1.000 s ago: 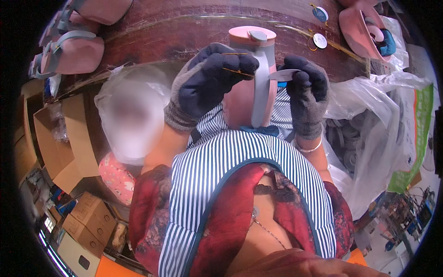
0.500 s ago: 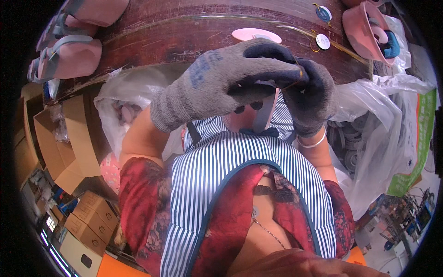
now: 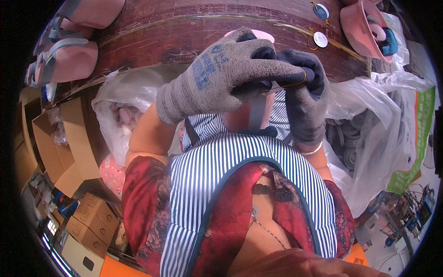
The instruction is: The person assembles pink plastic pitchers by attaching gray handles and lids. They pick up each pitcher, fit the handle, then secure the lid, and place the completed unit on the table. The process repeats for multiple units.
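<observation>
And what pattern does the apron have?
The apron has blue-and-white stripes, best seen in the head view.

Your left hand (image 3: pixel 230 69) and right hand (image 3: pixel 304 99) wear matt, ribbed grey knit, and your fingers (image 3: pixel 300 57) carry a smoother dark coating. The thin cord (image 3: pixel 295 84) between them has a golden sheen. The pink jug (image 3: pixel 236 119) before you looks like smooth plastic. Your surface (image 3: pixel 170 37) is wood-like, glossy but scuffed. To your right, the bag (image 3: pixel 378 134) is thin, crinkled, shiny plastic; to your left, the open box (image 3: pixel 80 134) is plain matt cardboard.
</observation>
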Demonstrator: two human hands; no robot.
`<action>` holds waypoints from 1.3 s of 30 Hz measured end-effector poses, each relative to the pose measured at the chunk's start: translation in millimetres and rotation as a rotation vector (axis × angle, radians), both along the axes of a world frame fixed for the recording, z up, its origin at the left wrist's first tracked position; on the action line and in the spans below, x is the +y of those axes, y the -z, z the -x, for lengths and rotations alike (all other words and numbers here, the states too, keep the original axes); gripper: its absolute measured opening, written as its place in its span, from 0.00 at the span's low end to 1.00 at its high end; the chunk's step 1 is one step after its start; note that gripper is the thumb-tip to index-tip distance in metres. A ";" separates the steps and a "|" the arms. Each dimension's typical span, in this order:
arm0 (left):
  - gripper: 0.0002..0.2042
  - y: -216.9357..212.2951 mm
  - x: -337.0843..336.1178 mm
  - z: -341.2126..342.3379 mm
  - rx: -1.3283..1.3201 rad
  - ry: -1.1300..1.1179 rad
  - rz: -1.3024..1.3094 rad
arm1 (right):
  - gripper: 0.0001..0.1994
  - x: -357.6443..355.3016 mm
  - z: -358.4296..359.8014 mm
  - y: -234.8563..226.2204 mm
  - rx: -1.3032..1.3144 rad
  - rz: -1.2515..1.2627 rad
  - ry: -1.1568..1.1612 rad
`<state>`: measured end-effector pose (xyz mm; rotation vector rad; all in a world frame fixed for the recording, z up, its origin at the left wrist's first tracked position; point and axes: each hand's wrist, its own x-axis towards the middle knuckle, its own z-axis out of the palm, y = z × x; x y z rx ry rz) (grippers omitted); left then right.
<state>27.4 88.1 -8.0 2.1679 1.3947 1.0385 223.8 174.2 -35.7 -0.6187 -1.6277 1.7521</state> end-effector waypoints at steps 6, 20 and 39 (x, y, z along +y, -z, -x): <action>0.21 32.2 -5.0 23.0 -0.653 0.192 0.284 | 0.16 22.2 -23.7 22.5 -0.030 0.007 -0.210; 0.21 121.8 -35.8 -42.2 -1.316 -0.939 -0.019 | 0.33 -22.4 -19.4 31.9 -0.332 -1.103 -0.194; 0.19 -32.6 -64.2 42.6 0.994 -0.369 -0.173 | 0.15 53.7 -255.9 101.0 -0.477 -0.286 0.890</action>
